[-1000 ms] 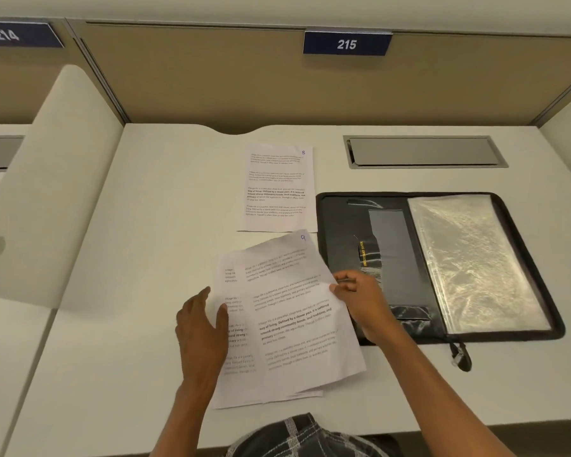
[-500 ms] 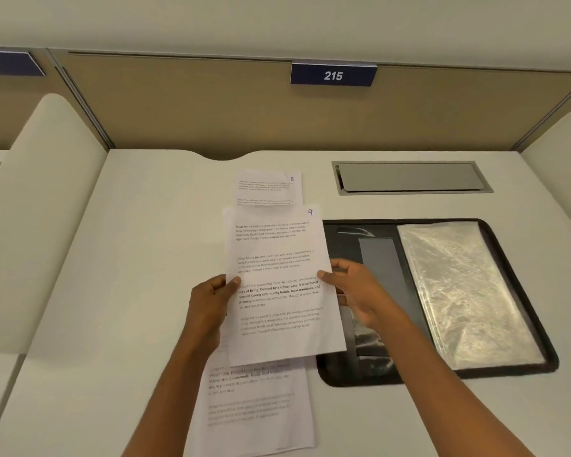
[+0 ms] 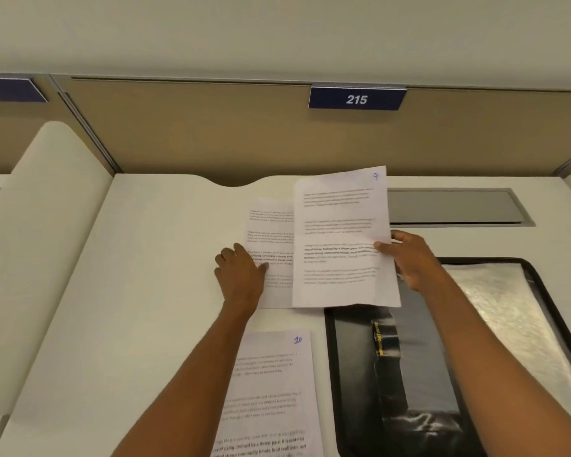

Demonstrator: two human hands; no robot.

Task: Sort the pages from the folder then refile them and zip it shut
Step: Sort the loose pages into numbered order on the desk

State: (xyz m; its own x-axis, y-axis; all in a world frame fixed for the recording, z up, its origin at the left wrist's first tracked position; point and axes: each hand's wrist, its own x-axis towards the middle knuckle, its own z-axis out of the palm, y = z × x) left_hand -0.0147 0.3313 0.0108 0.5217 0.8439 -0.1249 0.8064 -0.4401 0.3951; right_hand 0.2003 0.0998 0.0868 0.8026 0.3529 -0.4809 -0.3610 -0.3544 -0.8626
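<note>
Right hand (image 3: pixel 409 258) pinches page 9 (image 3: pixel 342 239) by its right edge; left hand (image 3: pixel 241 275), fingers relaxed, rests on the far page (image 3: pixel 271 225) on the worktop (image 3: pixel 145 291).

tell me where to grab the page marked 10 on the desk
The page marked 10 lies flat on the desk, so probably peel up its top right corner, coming from the far side. The left forearm covers its left edge and the folder lies close along its right edge, while its top edge has bare desk beyond.
</note>
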